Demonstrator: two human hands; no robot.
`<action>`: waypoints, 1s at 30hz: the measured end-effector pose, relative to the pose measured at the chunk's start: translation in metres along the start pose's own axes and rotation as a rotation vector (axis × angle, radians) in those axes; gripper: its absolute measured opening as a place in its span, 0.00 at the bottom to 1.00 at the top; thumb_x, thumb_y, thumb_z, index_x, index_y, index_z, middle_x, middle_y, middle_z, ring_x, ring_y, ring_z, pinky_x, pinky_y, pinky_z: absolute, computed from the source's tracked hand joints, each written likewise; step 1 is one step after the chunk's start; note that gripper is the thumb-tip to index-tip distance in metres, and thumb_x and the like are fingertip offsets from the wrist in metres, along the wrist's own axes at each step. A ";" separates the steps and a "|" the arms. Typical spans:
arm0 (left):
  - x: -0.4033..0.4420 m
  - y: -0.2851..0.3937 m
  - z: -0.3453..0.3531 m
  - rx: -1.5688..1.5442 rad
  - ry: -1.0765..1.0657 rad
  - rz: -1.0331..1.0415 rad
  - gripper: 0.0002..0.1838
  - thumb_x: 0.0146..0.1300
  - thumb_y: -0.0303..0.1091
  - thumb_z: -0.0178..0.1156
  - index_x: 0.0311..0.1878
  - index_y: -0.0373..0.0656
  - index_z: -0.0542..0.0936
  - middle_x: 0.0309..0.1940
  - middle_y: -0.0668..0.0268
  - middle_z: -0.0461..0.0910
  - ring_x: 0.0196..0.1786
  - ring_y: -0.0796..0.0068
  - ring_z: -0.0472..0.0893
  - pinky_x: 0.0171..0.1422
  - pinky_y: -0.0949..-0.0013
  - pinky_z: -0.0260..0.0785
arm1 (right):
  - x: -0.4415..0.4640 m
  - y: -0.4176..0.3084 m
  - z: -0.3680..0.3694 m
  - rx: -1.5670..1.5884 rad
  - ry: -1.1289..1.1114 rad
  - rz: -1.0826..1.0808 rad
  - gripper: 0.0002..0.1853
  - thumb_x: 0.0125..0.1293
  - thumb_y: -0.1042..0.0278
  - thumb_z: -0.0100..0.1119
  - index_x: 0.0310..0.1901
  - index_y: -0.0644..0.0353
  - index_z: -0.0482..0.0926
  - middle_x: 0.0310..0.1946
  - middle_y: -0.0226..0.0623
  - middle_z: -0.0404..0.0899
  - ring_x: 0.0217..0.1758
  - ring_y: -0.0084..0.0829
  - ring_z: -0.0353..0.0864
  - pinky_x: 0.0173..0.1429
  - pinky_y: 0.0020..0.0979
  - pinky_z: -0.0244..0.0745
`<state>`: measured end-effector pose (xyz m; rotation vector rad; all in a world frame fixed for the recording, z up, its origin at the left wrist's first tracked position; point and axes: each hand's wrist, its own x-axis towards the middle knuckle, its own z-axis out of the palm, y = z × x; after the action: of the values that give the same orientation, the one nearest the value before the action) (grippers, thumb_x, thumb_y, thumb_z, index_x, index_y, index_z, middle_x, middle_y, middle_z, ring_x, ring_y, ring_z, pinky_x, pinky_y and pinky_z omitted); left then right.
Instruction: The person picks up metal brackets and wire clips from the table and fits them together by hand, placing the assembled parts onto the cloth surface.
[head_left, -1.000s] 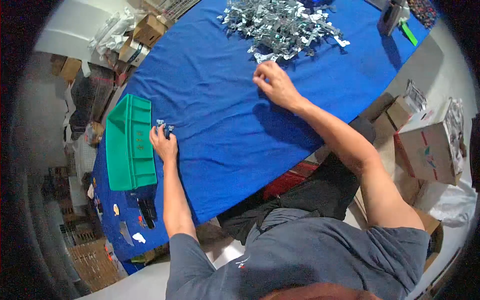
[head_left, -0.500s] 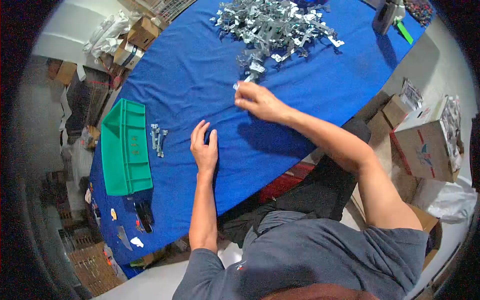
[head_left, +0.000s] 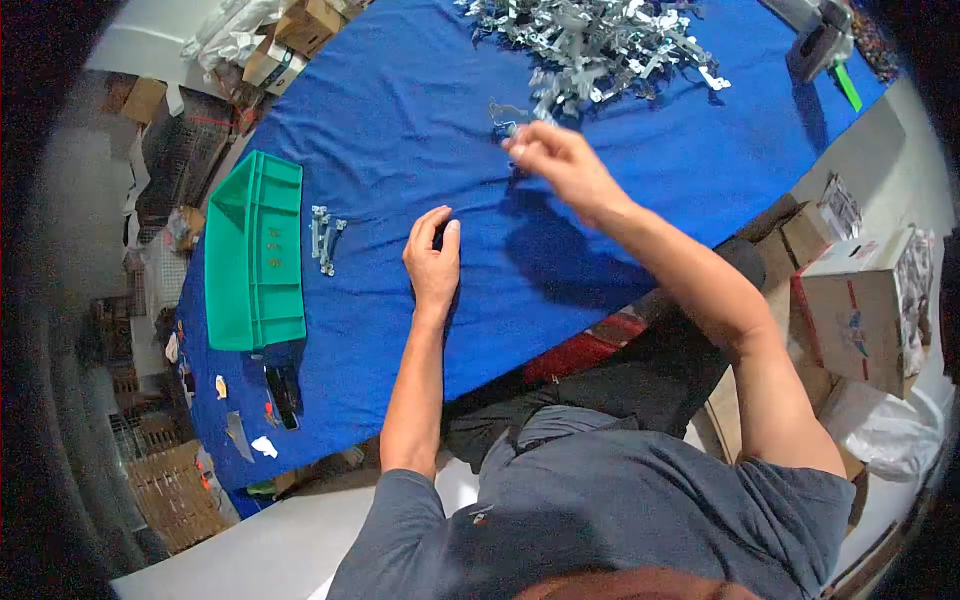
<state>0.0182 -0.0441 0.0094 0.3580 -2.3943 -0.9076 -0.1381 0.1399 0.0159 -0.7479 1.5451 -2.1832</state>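
Note:
My right hand (head_left: 562,165) is above the blue cloth, just short of a big heap of silvery metal brackets (head_left: 610,50). Its fingers are pinched on a small metal bracket (head_left: 504,116), which is smeared by motion. Resting on the cloth, my left hand (head_left: 433,262) is empty, with fingers loosely stretched and apart. To its left lie a few metal brackets (head_left: 325,240) set side by side. Beyond them stands a green plastic bin (head_left: 278,300), tipped so that its opening faces left.
Blue cloth (head_left: 400,130) covers the table. At the far right stands a grey object with a green strip (head_left: 847,88). A black item (head_left: 283,395) and scraps lie below the bin. Cardboard boxes (head_left: 850,310) are on the floor at right.
My right hand has lifted slightly with a bracket at its fingertips, and its shadow has shifted. My left hand stays on the cloth. The whole view has shifted a little.

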 end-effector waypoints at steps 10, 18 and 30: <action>-0.001 -0.004 0.003 -0.010 0.003 0.007 0.10 0.63 0.29 0.64 0.45 0.35 0.84 0.48 0.55 0.84 0.52 0.59 0.83 0.60 0.62 0.73 | -0.029 0.004 0.030 0.198 -0.168 0.271 0.08 0.71 0.66 0.61 0.44 0.62 0.80 0.45 0.32 0.82 0.54 0.22 0.77 0.62 0.28 0.69; 0.001 -0.001 0.002 0.015 0.003 -0.004 0.13 0.62 0.30 0.64 0.49 0.36 0.83 0.49 0.53 0.84 0.53 0.57 0.83 0.60 0.61 0.73 | 0.019 0.002 -0.021 0.145 0.152 0.120 0.10 0.68 0.65 0.63 0.43 0.63 0.81 0.34 0.29 0.82 0.39 0.21 0.77 0.48 0.25 0.71; 0.056 0.009 0.056 0.219 -0.062 0.333 0.19 0.59 0.35 0.67 0.53 0.38 0.81 0.52 0.54 0.81 0.57 0.52 0.78 0.63 0.54 0.70 | 0.020 -0.023 -0.057 -1.233 0.234 -0.230 0.08 0.66 0.65 0.57 0.40 0.62 0.78 0.46 0.50 0.78 0.48 0.52 0.79 0.47 0.49 0.77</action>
<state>-0.0599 -0.0313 0.0033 0.0069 -2.5154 -0.5150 -0.1884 0.1787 0.0273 -1.0143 3.0489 -1.2343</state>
